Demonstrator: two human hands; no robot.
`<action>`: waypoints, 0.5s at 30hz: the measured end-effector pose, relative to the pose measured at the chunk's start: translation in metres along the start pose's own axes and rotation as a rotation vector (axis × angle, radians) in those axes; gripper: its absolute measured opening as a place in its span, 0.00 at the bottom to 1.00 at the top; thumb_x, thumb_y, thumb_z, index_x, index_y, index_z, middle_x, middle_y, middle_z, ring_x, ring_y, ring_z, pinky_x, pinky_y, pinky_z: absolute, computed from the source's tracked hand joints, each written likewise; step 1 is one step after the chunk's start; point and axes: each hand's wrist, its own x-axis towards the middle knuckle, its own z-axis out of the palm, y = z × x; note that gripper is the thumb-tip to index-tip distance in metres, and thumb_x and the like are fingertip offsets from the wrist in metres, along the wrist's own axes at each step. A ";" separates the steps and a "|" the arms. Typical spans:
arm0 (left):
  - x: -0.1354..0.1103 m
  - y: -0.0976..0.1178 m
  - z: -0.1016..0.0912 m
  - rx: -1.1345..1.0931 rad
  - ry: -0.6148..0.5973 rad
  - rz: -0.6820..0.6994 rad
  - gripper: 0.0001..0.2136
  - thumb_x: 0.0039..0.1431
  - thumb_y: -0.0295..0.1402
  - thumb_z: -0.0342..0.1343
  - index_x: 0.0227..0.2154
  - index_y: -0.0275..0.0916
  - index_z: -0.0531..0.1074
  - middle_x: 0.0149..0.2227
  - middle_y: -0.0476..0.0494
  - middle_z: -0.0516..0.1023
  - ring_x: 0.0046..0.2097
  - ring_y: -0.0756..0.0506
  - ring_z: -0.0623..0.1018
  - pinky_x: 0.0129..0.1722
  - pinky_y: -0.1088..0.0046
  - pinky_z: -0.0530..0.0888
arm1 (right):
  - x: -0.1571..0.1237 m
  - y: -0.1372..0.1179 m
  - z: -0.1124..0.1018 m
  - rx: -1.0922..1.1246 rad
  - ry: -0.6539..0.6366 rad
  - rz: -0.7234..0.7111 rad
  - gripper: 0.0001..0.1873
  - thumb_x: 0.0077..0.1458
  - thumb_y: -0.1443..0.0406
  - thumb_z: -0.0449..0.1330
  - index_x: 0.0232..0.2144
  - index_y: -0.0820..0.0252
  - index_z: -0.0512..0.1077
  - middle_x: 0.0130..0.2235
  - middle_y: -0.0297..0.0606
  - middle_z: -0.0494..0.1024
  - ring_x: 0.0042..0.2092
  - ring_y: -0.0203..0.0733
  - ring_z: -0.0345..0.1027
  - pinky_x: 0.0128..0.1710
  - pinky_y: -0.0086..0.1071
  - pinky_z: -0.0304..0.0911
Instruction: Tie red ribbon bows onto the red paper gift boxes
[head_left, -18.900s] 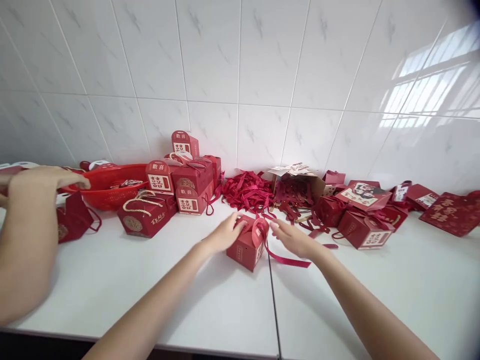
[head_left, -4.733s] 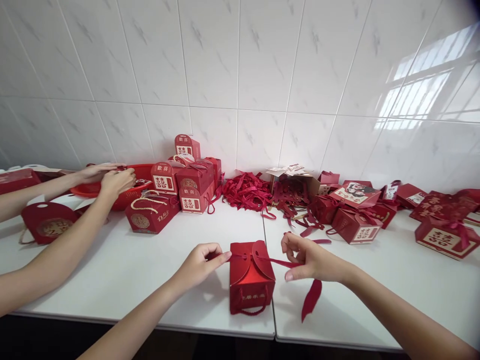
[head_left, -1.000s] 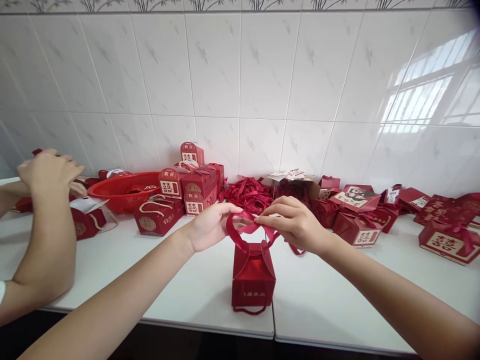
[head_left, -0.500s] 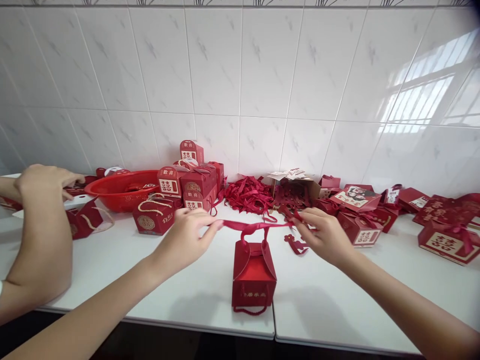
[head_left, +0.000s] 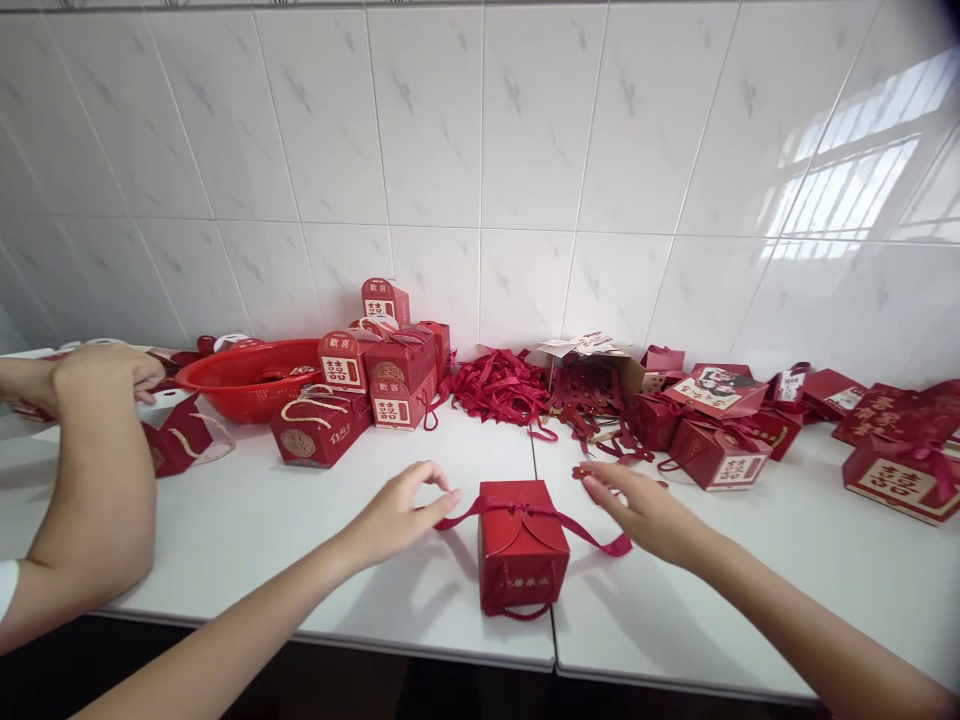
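A small red gift box (head_left: pixel 523 560) with gold lettering stands on the white table in front of me. A dark pink ribbon (head_left: pixel 564 518) is knotted across its top flaps, its two ends spread to left and right. My left hand (head_left: pixel 401 512) hovers beside the left ribbon end, thumb and fingers apart, holding nothing. On the other side my right hand (head_left: pixel 637 508) is open above the right ribbon end. A red paper cut-out (head_left: pixel 580 473) shows at its fingertips, partly hidden by the hand; it appears to lie on the table behind.
At the back are a heap of red ribbons (head_left: pixel 501 388) and an open carton (head_left: pixel 592 375) of cut-outs. Stacked red boxes (head_left: pixel 397 365) and a red plastic basin (head_left: pixel 251 375) stand left. More boxes (head_left: pixel 720 450) sit right. Another person's arm (head_left: pixel 105 480) rests at far left.
Both hands have let go of the ribbon, which was stretched taut between them, and moved lower. The box's top flaps now lie flat under the knot, and the ribbon ends hang loose.
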 end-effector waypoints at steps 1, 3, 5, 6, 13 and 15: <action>0.001 0.007 0.011 -0.048 -0.033 0.021 0.12 0.51 0.45 0.56 0.30 0.41 0.69 0.35 0.46 0.72 0.40 0.43 0.71 0.43 0.70 0.65 | 0.002 -0.007 0.008 0.090 -0.047 -0.015 0.24 0.57 0.50 0.52 0.50 0.54 0.70 0.46 0.46 0.77 0.47 0.54 0.69 0.45 0.43 0.61; 0.001 0.014 0.032 -0.146 -0.076 0.005 0.14 0.48 0.45 0.59 0.30 0.41 0.65 0.35 0.47 0.70 0.39 0.45 0.70 0.40 0.71 0.66 | 0.003 -0.016 0.026 0.252 -0.118 -0.025 0.26 0.56 0.50 0.53 0.52 0.54 0.68 0.41 0.44 0.78 0.44 0.51 0.70 0.44 0.41 0.62; 0.000 0.014 0.049 -0.278 -0.145 -0.113 0.17 0.49 0.47 0.59 0.28 0.41 0.61 0.31 0.50 0.68 0.32 0.48 0.68 0.33 0.74 0.65 | 0.001 -0.018 0.042 0.411 -0.144 0.051 0.27 0.56 0.50 0.52 0.53 0.55 0.65 0.33 0.40 0.77 0.36 0.46 0.71 0.37 0.37 0.63; -0.001 0.012 0.054 -0.336 -0.189 -0.178 0.18 0.49 0.49 0.58 0.28 0.40 0.60 0.28 0.52 0.66 0.28 0.50 0.66 0.29 0.75 0.64 | 0.001 -0.017 0.047 0.493 -0.143 0.130 0.27 0.56 0.49 0.53 0.53 0.55 0.64 0.28 0.36 0.75 0.30 0.43 0.69 0.31 0.34 0.62; 0.005 -0.006 0.030 -0.376 -0.288 -0.354 0.20 0.52 0.52 0.52 0.24 0.38 0.66 0.19 0.53 0.62 0.17 0.55 0.52 0.18 0.77 0.48 | -0.002 -0.015 0.018 0.623 -0.086 0.130 0.14 0.53 0.55 0.57 0.25 0.58 0.63 0.20 0.25 0.56 0.21 0.30 0.49 0.20 0.24 0.47; 0.009 -0.007 0.019 -0.314 -0.447 -0.370 0.14 0.51 0.44 0.57 0.27 0.37 0.71 0.21 0.48 0.68 0.18 0.55 0.55 0.18 0.77 0.47 | -0.003 -0.017 0.007 0.430 -0.114 -0.019 0.16 0.53 0.60 0.56 0.17 0.60 0.63 0.21 0.30 0.61 0.24 0.32 0.54 0.23 0.28 0.52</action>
